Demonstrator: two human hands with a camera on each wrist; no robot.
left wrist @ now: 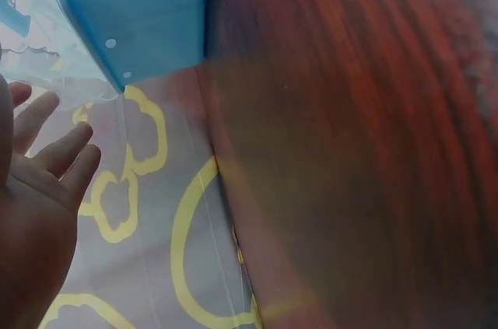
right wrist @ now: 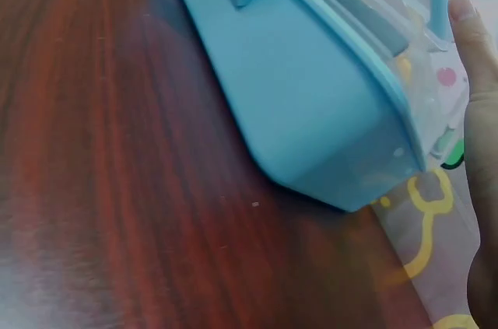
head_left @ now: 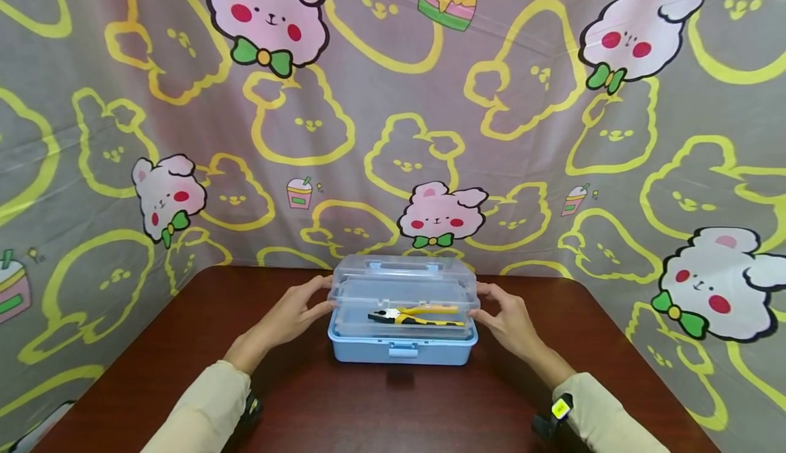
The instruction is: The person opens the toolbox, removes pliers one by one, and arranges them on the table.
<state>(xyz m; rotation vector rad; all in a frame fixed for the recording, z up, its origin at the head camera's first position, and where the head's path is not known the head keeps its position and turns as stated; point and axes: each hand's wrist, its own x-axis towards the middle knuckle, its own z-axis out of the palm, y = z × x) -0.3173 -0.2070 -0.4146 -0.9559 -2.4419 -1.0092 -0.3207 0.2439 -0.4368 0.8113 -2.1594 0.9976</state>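
Observation:
A light blue toolbox (head_left: 368, 353) stands on the table, its front latch facing me. Its clear lid (head_left: 356, 270), with a blue carry handle, is raised and tilted. Pliers (head_left: 403, 318) with yellow and black handles lie inside, near the front. My left hand (head_left: 288, 313) holds the lid's left end, fingers above and thumb lower. At the opposite end, my right hand (head_left: 512, 322) holds the lid in the same way. In the right wrist view, the right thumb (right wrist: 476, 49) extends beside the carry handle; the other fingers are hidden there.
The dark reddish-brown table (head_left: 295, 405) extends around the box. Behind it and along both sides hangs a grey curtain (head_left: 368, 98) printed with yellow outlines and rabbit faces.

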